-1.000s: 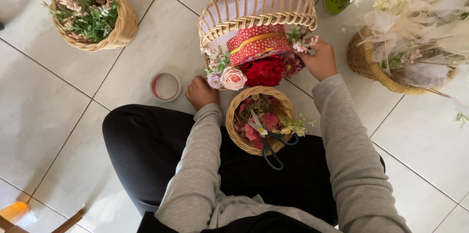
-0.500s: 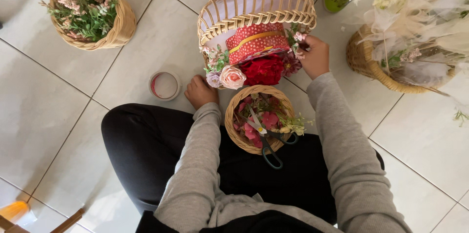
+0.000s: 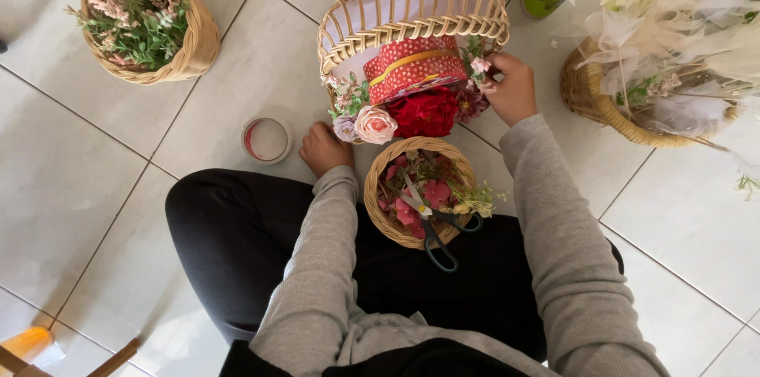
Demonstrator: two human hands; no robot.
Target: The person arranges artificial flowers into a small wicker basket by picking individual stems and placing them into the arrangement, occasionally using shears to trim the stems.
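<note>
Down on the floor (image 3: 95, 179) you sit, on big pale tiles with thin dark lines between them. Your legs are in black trousers and your sleeves are soft grey.

Right in front of you stands a tall woven basket (image 3: 412, 9) made of light cane, with an open, curved back. A red box (image 3: 413, 68) with white dots and a gold band sits in it, tilted, with a dark red flower (image 3: 427, 112) and a pale pink rose (image 3: 376, 124) below it.

Your left hand (image 3: 324, 147) rests curled on the floor just beside the basket's lower left edge, holding nothing you can see. Your right hand (image 3: 513, 88) is at the basket's right side, fingers pinched on small pink blooms (image 3: 479, 68) there.

A small round woven bowl (image 3: 384, 215) lies on your lap, full of pink petals, with dark scissors (image 3: 435, 231) across it. A roll of tape (image 3: 267, 140) lies near your left hand. More flower baskets stand at the far left (image 3: 194, 45) and far right (image 3: 594, 100).
</note>
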